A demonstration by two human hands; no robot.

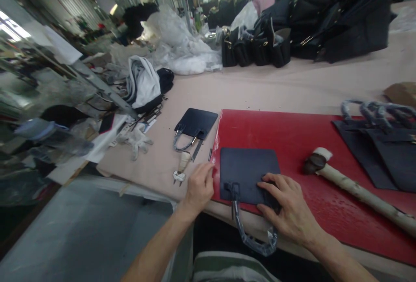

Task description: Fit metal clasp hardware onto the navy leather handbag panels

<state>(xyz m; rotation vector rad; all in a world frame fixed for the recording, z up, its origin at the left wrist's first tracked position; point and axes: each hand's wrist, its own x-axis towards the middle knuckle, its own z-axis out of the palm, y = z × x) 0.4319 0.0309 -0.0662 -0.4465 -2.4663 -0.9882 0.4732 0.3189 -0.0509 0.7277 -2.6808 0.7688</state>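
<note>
We see the mat (292,143) lower right. We reckon the stack (383,156) far right is still to do and the bag piece (196,122) left of centre is done. The panel (248,171) is lower centre, its handle (253,241) overhanging. Our right hand (289,208) lies flat on it, fingers spread. Our left hand (199,186) is curled at the mat edge, grip unclear.

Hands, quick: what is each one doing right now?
Left hand: curled at the red mat's edge; grip cannot be told.
Right hand: open, flat on the dark bag panel.
</note>
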